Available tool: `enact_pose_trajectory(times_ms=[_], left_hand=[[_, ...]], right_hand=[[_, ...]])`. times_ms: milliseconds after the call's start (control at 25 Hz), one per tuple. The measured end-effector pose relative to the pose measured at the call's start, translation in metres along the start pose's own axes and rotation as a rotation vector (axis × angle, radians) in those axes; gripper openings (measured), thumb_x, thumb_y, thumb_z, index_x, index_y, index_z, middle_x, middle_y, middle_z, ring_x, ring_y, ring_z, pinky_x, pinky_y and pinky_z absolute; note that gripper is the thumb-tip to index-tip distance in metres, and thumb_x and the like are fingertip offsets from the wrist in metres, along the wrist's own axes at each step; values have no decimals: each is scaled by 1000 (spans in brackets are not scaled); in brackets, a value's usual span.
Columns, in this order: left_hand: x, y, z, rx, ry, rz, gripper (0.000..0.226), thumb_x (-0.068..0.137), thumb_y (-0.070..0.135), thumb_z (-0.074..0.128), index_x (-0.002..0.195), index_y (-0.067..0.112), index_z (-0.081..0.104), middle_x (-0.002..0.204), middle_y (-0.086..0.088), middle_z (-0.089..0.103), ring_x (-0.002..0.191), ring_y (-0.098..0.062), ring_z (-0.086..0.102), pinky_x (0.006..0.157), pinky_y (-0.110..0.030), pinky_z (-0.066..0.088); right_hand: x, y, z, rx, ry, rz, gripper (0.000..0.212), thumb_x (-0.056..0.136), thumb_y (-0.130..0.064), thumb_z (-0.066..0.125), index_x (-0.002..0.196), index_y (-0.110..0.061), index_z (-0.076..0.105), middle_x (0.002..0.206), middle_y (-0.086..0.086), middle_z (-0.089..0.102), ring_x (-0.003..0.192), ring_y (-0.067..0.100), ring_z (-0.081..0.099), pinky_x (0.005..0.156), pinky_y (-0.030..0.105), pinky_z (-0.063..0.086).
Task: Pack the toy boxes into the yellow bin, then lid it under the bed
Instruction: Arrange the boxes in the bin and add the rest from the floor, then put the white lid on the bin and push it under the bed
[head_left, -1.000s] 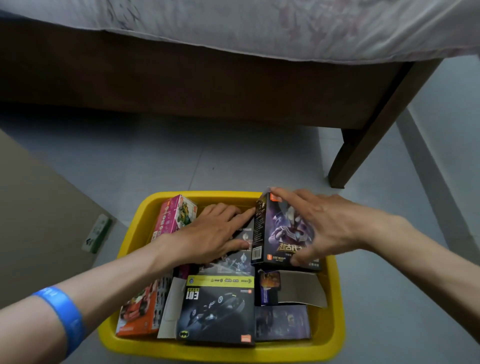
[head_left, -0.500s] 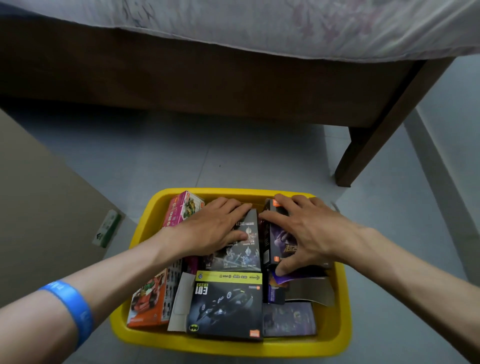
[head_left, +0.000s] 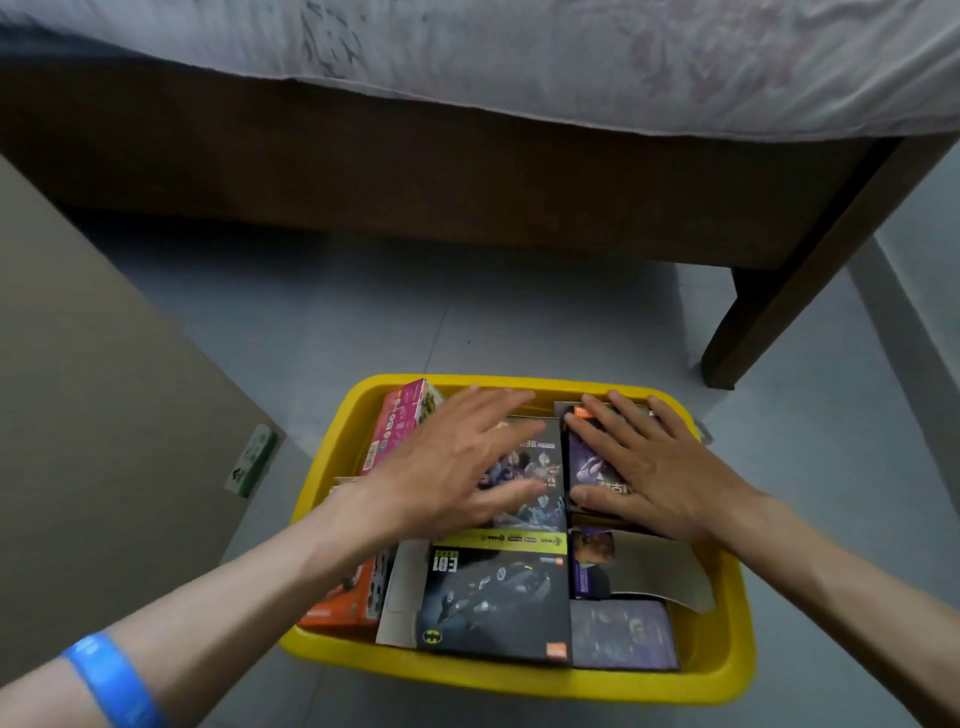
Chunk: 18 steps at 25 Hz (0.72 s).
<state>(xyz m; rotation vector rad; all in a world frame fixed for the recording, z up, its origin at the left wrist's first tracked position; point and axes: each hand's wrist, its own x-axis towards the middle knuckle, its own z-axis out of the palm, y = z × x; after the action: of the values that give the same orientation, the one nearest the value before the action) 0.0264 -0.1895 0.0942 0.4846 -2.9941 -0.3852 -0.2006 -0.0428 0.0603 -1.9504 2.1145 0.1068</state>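
Two hands (head_left: 561, 467) flat, pressing toy boxes (head_left: 524, 467)

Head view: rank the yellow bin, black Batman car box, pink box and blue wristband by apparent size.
1. yellow bin
2. black Batman car box
3. pink box, partly hidden by the left hand
4. blue wristband, though nearest the camera
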Motion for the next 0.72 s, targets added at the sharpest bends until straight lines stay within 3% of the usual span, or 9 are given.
enact_pose_trajectory(times_ms=[80,200,280,400,560,720], left_hand=[[-19,-18,-10,1,194,-211,76,89,78,23,151,36,27,162,3,21,149,-17,16,121,-50,13],[-58,-38,6,-67,-39,-504,93,78,89,16,155,41,-3,164,12,-6,150,-10,1,119,-49,10],[-65,-34,25,-53,-68,-544,92,81,85,20,154,39,-14,161,16,-15,147,-4,2,116,-51,17],[-47,-33,36,-85,19,-550,85,86,79,21,154,40,-12,157,22,-17,149,-7,6,113,-50,22],[-4,-48,22,-57,6,-477,80,86,76,19,153,44,-10,163,16,-12,150,-11,3,113,-51,24],[19,-56,13,-25,-74,-487,71,93,68,27,152,48,-6,165,14,-5,149,-15,5,109,-55,27]], right_hand=[[3,7,-3,-2,-6,-6,84,74,-93,-7,145,-52,-24,160,-18,-25,145,7,-32,117,36,-23],[7,17,-11,38,-45,4,97,71,-95,3,153,-45,-15,162,-19,-19,147,7,-25,117,32,-18],[8,21,-24,196,-38,35,100,75,-90,28,156,-44,-7,165,-17,-12,147,4,-16,116,30,-9],[10,27,-49,430,131,108,88,86,-69,55,157,-42,10,166,-16,0,149,4,2,117,31,12],[31,28,-119,294,421,92,57,94,-44,62,146,-29,45,163,-5,26,146,17,31,112,31,30],[44,20,-188,241,662,54,43,91,-29,66,132,-20,60,150,1,48,131,24,50,104,36,42]])
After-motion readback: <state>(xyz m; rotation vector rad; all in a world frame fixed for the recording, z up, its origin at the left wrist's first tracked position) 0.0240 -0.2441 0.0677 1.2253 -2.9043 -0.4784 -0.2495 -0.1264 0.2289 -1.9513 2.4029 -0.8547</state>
